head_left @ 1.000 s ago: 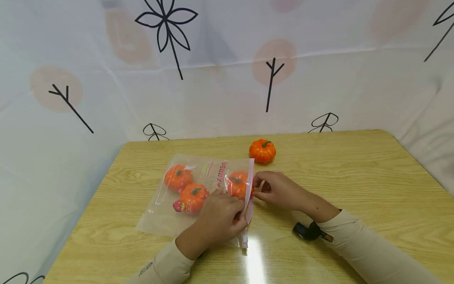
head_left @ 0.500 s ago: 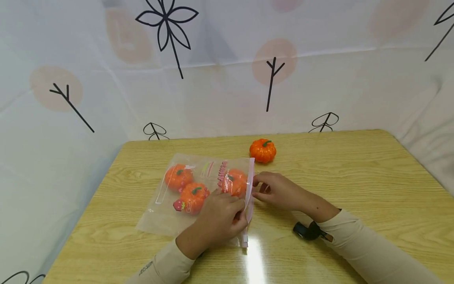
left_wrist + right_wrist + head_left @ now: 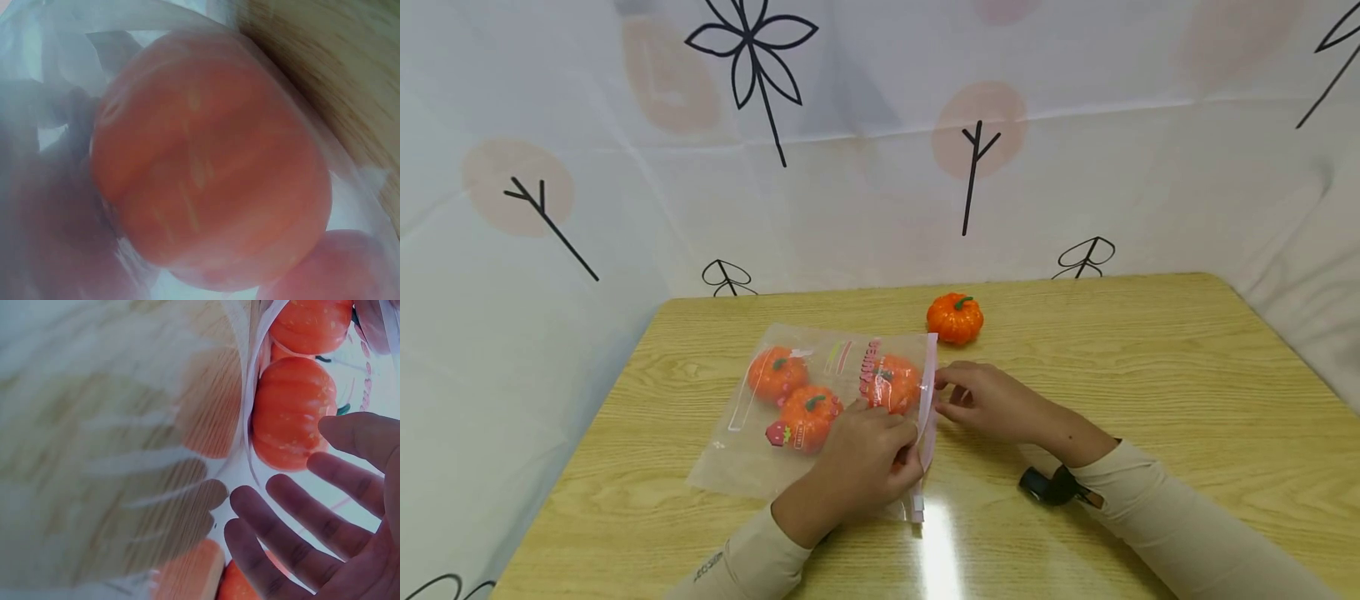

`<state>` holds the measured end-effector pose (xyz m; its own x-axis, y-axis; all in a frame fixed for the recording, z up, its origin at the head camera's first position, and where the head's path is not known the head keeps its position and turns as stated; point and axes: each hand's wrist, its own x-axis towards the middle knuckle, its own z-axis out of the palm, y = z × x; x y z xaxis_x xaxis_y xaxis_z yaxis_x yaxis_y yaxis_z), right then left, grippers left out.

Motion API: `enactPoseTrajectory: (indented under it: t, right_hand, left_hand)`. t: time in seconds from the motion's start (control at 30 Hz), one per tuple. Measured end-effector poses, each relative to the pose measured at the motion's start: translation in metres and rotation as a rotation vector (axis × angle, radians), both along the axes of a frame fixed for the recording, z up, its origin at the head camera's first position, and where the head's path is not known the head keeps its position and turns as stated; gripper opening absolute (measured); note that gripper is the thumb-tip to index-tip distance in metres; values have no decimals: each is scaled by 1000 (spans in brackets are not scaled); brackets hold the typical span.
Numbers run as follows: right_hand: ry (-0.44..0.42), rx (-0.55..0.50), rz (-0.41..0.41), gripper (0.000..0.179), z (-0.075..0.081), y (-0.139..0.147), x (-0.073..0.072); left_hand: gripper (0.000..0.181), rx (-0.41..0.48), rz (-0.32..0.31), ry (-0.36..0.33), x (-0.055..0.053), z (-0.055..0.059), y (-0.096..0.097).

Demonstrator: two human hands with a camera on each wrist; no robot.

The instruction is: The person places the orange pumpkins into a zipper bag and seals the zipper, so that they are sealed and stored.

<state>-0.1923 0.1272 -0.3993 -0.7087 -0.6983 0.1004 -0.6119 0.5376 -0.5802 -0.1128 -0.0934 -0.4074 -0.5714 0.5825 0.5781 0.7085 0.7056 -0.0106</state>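
A clear zip bag (image 3: 730,454) with pink print and a pink zip edge lies on the table, mouth facing right. Inside it are several small orange toy pumpkins (image 3: 808,421); one pumpkin (image 3: 893,383) lies just inside the mouth. My left hand (image 3: 865,454) lies over the bag's near part and pinches its zip edge, partly hiding what is underneath. My right hand (image 3: 992,404) is at the mouth with its fingers loosely bent, holding nothing; in the right wrist view its fingertips are close to a pumpkin (image 3: 294,412). The left wrist view is filled by a pumpkin (image 3: 212,162) behind film.
Another orange pumpkin (image 3: 955,318) with a green stem stands on the wooden table (image 3: 1150,358), just beyond the bag's far right corner. A patterned white cloth (image 3: 865,208) hangs behind and beside the table. A black wrist device (image 3: 1052,487) sits under the right wrist.
The pumpkin near the mouth has shifted left, deeper into the bag, away from my right fingertips. Both hands have stayed nearly in place.
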Motion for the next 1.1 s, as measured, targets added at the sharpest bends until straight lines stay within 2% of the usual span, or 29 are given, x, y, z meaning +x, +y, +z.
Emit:
enactPoseTrajectory:
  t: [0.57, 0.87, 1.1]
  right_hand:
    - [89, 17, -153, 41, 3, 6, -6]
    - [205, 15, -203, 44, 2, 9, -11]
    - [219, 16, -251, 44, 2, 15, -15]
  left_hand:
    - [26, 13, -9, 17, 0, 0, 0]
    - [28, 14, -5, 3, 0, 1, 0]
    - [28, 17, -6, 3, 0, 0, 0]
